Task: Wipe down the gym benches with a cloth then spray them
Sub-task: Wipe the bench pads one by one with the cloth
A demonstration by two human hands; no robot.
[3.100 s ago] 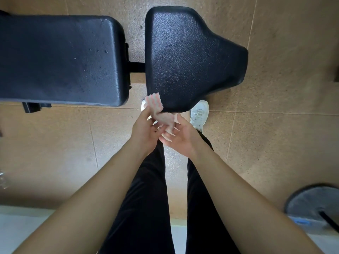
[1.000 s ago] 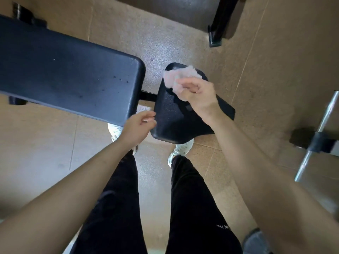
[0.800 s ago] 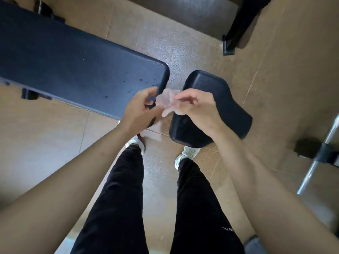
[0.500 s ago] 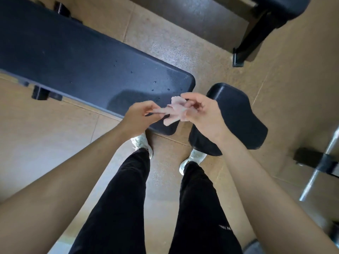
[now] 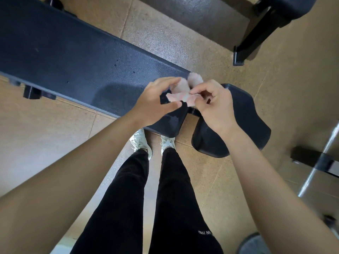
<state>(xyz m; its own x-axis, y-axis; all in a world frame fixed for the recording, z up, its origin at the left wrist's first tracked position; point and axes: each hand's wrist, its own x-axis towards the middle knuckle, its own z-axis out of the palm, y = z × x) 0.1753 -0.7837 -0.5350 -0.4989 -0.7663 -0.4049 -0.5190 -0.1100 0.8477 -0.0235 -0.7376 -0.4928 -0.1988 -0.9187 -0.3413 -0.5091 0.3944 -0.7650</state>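
A long black padded bench back (image 5: 77, 63) runs from the upper left to the centre, with a few small droplets on it. Its separate black seat pad (image 5: 245, 114) lies to the right. A small pale pink cloth (image 5: 185, 90) is bunched in the air above the gap between the two pads. My left hand (image 5: 156, 105) and my right hand (image 5: 214, 105) both pinch it, one at each side. No spray bottle is in view.
Another black bench with a metal leg (image 5: 256, 33) stands at the upper right. A silver bar on a black stand (image 5: 319, 162) is at the right edge, and a grey weight plate (image 5: 255, 244) lies at the bottom right. My shoes (image 5: 141, 142) stand close to the bench.
My right hand lifted the cloth off the seat pad and brought it to my left hand. Both hands now hold it over the end of the long pad. The view has shifted left.
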